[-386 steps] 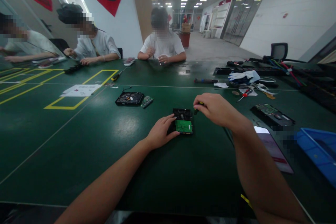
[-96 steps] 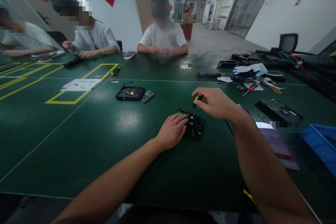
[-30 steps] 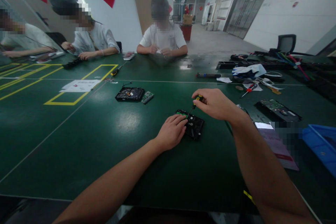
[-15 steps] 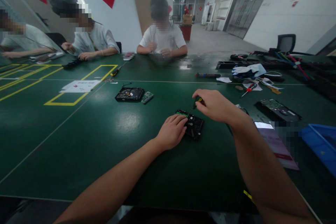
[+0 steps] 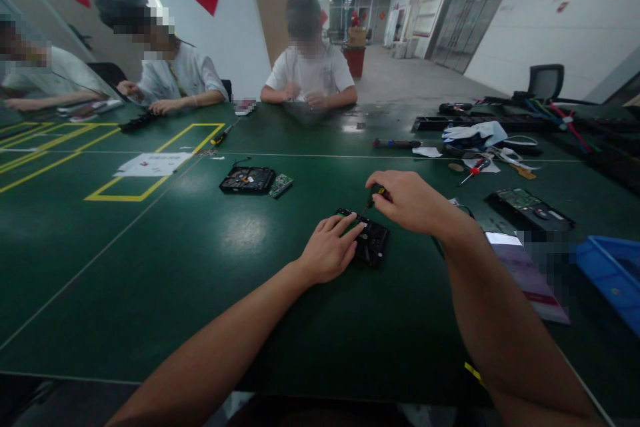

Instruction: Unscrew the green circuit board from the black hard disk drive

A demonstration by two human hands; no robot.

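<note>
A black hard drive (image 5: pixel 372 247) lies on the green table in front of me. My left hand (image 5: pixel 333 245) rests over its left side, fingers stretched and spread across the top, and hides that part. My right hand (image 5: pixel 400 197) is closed around a screwdriver (image 5: pixel 381 192) with a dark and yellow handle. The screwdriver is tilted, its shaft running down to the far edge of the drive near my left fingertips. Whether the tip sits in a screw is too small to tell.
Left of centre lie another opened hard drive (image 5: pixel 247 179) and a green circuit board (image 5: pixel 281 185). To the right are a third drive (image 5: pixel 531 209), a red screwdriver (image 5: pixel 474 172), gloves (image 5: pixel 474 135), a booklet (image 5: pixel 530 280) and a blue bin (image 5: pixel 613 273). Several people sit across the table.
The fingers of my left hand have spread apart and reach a little further over the drive. My right hand and the screwdriver have hardly moved.
</note>
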